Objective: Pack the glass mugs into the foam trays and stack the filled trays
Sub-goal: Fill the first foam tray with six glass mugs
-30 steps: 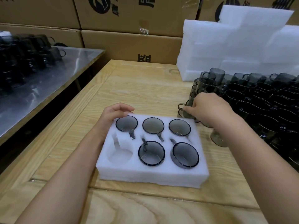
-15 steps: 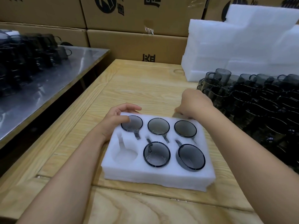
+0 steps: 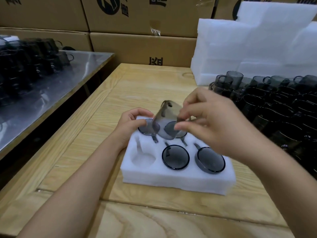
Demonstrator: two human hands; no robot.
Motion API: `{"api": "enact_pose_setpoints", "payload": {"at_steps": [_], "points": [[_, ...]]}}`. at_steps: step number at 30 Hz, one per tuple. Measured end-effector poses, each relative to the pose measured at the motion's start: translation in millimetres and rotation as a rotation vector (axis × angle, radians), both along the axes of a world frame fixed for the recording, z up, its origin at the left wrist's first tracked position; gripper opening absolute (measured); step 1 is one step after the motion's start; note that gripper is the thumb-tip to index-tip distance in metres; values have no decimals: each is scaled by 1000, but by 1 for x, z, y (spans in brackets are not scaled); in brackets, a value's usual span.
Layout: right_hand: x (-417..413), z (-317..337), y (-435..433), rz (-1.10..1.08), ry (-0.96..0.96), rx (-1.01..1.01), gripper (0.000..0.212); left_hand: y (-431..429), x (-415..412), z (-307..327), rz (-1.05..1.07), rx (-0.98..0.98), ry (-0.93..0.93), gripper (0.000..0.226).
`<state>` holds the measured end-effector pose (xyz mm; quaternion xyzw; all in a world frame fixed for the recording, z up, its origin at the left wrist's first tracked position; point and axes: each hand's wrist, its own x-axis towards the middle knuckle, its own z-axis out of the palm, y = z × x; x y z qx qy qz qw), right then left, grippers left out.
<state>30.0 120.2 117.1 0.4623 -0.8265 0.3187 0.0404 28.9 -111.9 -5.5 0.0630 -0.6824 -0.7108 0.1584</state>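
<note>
Foam tray [image 3: 178, 179] lies flat on the wooden counter [image 3: 137, 83], white, with six round pockets in two rows, each with a slot for a handle. Packed mugs [image 3: 175, 157] fill the near middle and near right pockets and the far left and far middle ones, showing as dark smoky rings. The near-left pocket [image 3: 143, 158] holds nothing, and the far right pocket is hidden behind the right hand [image 3: 214, 121].

That hand's fingers [image 3: 184, 127] pinch a glass mug [image 3: 167, 121], which is in the air above the tray's far row, tilted and blurred. It is grey-tinted and see-through, so the tray shows through its wall.

The left hand [image 3: 132, 124] grips the tray's far left corner, fingers curled over the edge.

Loose mugs [image 3: 274, 109] of the same dark glass stand crowded on the counter to the right, in front of stacked foam sheets [image 3: 257, 40]. Cardboard boxes [image 3: 137, 14] line the back, and more mugs [image 3: 25, 66] sit on a steel counter [image 3: 68, 79] at left.
</note>
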Motion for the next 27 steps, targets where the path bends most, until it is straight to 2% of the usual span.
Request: {"api": "enact_pose_setpoints", "payload": {"at_steps": [4,7,9,12,14,18,21,25,27], "points": [[11,-20,-1,100,-11,38,9,6,-14,0,-6,-72,15,26],[16,-30,-9,118,-17,119,10,7,-14,-1,-19,-111,69,4],[19,-33,-14,133,-48,135,13,8,-7,1,-6,-103,116,19],[22,-32,-19,114,-60,144,11,8,10,14,-4,-25,193,57],[22,-31,-21,109,-43,181,11,9,19,26,-43,-87,252,71],[20,-30,-26,135,-41,196,9,19,26,41,-127,-361,276,60],[20,-32,-27,149,-41,208,9,22,30,46,-233,-369,260,65],[20,-38,-27,101,-96,161,10,25,32,48,-282,-474,196,46],[22,-44,-27,84,-73,181,11,28,33,48,-298,-536,155,44]]}}
